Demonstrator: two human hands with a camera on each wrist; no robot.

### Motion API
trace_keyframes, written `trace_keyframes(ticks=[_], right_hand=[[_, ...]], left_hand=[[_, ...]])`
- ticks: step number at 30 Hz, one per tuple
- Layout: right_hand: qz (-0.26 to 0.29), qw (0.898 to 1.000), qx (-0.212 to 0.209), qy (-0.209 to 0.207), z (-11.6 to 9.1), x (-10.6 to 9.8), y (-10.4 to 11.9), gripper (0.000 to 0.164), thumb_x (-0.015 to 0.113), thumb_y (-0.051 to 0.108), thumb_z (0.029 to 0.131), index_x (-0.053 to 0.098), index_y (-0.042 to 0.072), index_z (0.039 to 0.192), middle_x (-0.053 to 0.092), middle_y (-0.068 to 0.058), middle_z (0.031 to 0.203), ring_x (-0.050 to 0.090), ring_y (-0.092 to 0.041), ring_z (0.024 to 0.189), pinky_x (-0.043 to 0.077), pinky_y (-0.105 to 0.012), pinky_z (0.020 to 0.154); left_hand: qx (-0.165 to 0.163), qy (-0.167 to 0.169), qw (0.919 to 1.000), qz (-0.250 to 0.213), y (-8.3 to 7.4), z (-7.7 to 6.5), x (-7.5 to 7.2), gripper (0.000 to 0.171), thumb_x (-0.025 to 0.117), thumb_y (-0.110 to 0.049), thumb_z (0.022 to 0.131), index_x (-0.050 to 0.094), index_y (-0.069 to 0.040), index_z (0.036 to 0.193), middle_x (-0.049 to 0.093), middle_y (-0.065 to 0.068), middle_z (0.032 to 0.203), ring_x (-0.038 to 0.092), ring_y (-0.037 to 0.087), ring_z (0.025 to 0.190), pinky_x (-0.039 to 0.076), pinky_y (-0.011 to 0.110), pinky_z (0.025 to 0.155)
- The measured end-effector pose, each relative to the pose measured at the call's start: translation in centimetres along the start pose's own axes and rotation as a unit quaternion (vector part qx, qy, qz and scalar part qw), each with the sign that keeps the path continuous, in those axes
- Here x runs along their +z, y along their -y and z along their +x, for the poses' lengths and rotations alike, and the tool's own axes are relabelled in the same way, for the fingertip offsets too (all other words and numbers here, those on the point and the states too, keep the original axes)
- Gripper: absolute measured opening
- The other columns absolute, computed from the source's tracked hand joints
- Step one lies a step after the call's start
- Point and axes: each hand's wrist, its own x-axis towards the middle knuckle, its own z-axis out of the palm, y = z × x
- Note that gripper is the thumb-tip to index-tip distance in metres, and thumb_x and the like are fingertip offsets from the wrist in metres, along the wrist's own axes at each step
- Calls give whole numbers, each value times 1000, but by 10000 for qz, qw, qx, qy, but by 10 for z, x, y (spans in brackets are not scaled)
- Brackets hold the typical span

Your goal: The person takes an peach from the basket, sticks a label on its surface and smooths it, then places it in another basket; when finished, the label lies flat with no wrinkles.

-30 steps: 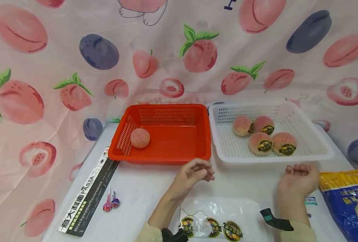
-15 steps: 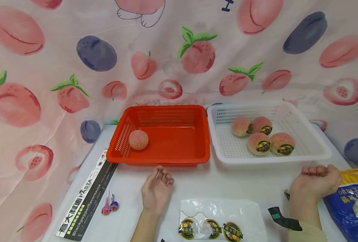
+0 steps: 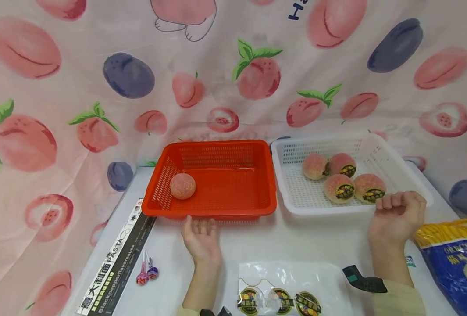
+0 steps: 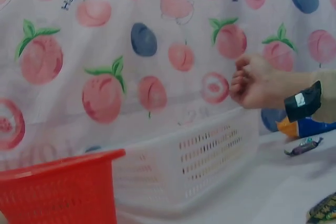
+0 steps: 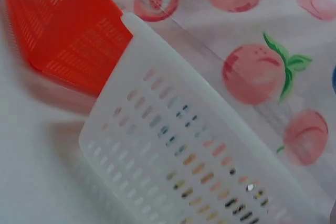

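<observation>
My left hand [image 3: 202, 243] is palm up at the front of the red basket [image 3: 239, 211], fingertips just below its rim; whether they touch it I cannot tell. One pink peach-like ball [image 3: 183, 186] sits at the left inside that basket. Over the front right rim of the white basket [image 3: 296, 199] hangs my right hand [image 3: 398, 217], fingers loosely curled, with nothing visible in it. Several peaches with black-and-gold labels, such as this front peach [image 3: 339, 188], lie inside the white basket. The left wrist view also shows my right hand [image 4: 257, 82] above the white basket.
A clear sheet [image 3: 296, 281] with round black-and-gold stickers lies at the front middle. To the left are a long pasta box [image 3: 116, 263] and two lollipops [image 3: 147, 273]. A blue and yellow bag [image 3: 454, 259] stands at the right. A fruit-print cloth [image 3: 217, 66] hangs behind.
My left hand moved left from between the baskets, turned palm up and rose to the red basket's front. My right hand swung right, then came back and up over the white basket's rim.
</observation>
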Motion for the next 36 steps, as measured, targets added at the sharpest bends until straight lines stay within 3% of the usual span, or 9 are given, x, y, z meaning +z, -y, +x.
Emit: trace_keyframes(ticks=[5, 13, 17, 23, 31, 36], right_hand=[[-62, 9961, 257, 842, 2, 19, -12, 15, 45, 3, 87, 38, 6, 74, 31, -5, 65, 25, -17, 54, 20, -25, 47], [0, 9775, 946, 1883, 1, 54, -35, 10, 45, 4, 89, 41, 5, 81, 36, -6, 65, 29, -17, 56, 23, -25, 49], [-283, 9639, 1160, 2378, -4, 69, -48, 8, 44, 3, 90, 43, 4, 82, 44, -7, 67, 37, -17, 58, 29, -24, 51], [-801, 9288, 1475, 3303, -9, 90, -69, 5, 43, 1, 90, 47, 2, 87, 56, -8, 77, 55, -17, 66, 46, -23, 58], [-1852, 8783, 1466, 4157, -11, 129, -92, 5, 47, 6, 90, 48, 3, 94, 53, -9, 83, 51, -19, 70, 45, -24, 59], [-2301, 8493, 1604, 4472, -13, 147, -114, 10, 51, 9, 89, 49, 3, 96, 53, -8, 86, 53, -17, 74, 47, -22, 60]], left_hand=[[404, -323, 9983, 258, 5, -3, 16, 21, 44, -12, 89, 29, -19, 103, 38, 1, 102, 40, 17, 94, 38, 37, 85], [553, -718, 9946, 511, 10, 3, 22, 11, 44, -12, 88, 36, -18, 92, 42, 7, 110, 46, 19, 90, 44, 32, 73], [707, -758, 9931, 544, 11, 3, 23, 12, 44, -10, 88, 38, -14, 98, 43, 9, 112, 47, 20, 88, 46, 31, 72], [749, -745, 9930, 523, 11, -1, 26, 12, 43, -8, 88, 36, -13, 98, 43, 6, 101, 44, 18, 81, 42, 29, 70], [526, -703, 9953, 411, 14, -3, 29, 9, 42, -9, 88, 38, -10, 97, 45, 3, 96, 44, 19, 83, 41, 28, 69], [487, -676, 9955, 451, 15, -5, 28, 4, 41, -10, 89, 40, -9, 92, 45, 4, 96, 44, 18, 80, 41, 27, 68]])
